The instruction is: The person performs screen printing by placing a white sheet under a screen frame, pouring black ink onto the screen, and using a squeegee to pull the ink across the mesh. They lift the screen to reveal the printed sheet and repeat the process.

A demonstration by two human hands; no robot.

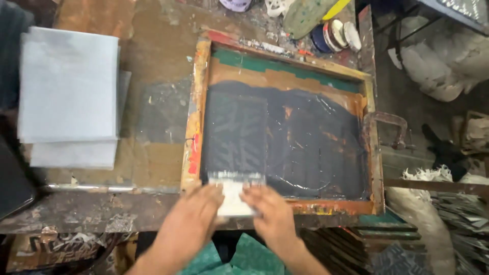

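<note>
At screen's near edge, both hands' fingers [216, 196] clamped on crosswise squeegee [235, 196].

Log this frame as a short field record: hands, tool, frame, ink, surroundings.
left hand: grips the left side of the squeegee, fingers curled on it
right hand: grips its right side
squeegee: pale, blurred, at the near edge of the screen
screen frame: wooden, paint-stained, lying flat on the workbench
ink: black, spread over most of the mesh
clamp: rusty, on the frame's right side
sheet stack: pale sheets, left of the frame
</note>
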